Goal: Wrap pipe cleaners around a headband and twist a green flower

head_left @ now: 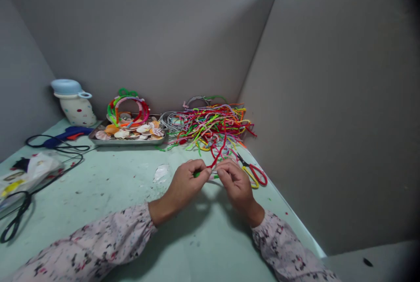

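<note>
My left hand is closed, thumb and forefinger pinching a red pipe cleaner. A bit of green fuzzy material pokes out of its curled fingers. My right hand is closed just beside it, fingertips bent in at the same spot where the red pipe cleaner is bent. The pipe cleaner's long free end rises away toward the pile behind. Under the right fingers shows a short green and pale piece, and the fingers hide most of what is gripped. Both hands are held above the table.
Behind my hands lies a tangled heap of coloured pipe cleaners. Scissors rest by the right edge. Left of the heap, a metal tray holds shells and wrapped hoops. A bottle, black cable and plastic bag sit left.
</note>
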Demonstrator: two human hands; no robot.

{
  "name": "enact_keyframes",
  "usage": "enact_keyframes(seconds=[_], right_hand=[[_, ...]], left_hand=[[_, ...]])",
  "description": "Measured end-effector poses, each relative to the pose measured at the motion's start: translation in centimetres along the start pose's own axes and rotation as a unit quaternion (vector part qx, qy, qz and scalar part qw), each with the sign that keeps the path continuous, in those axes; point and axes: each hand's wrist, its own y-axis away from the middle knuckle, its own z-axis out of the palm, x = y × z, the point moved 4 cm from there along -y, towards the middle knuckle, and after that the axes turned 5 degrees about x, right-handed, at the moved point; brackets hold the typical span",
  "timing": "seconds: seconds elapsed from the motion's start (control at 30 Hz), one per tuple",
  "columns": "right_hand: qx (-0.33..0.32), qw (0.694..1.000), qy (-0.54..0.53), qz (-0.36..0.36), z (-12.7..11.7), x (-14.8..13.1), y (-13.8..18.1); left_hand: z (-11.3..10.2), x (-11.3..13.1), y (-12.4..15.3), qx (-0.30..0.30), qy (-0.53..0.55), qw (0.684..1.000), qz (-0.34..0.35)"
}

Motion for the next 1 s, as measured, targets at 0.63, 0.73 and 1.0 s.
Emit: enact_keyframes(seconds=[0.63,0.73,1.0], right_hand=[[0.006,0.997,-0.053,0.049,-0.1,0.8,-0.2],[0.001,0.994,-0.078,0.082,-0.1,1.2,0.0],[0.001,0.997,-0.057,0.048,-0.2,1.2,0.3]], left_hand=[[0.0,-0.2,0.0,-0.009,0.065,0.998,-0.011],[0.0,-0.1,0.0,-0.011,0.060,0.998,-0.008],[0.2,-0.3,0.1,-0.028,0.064,0.998,-0.004]])
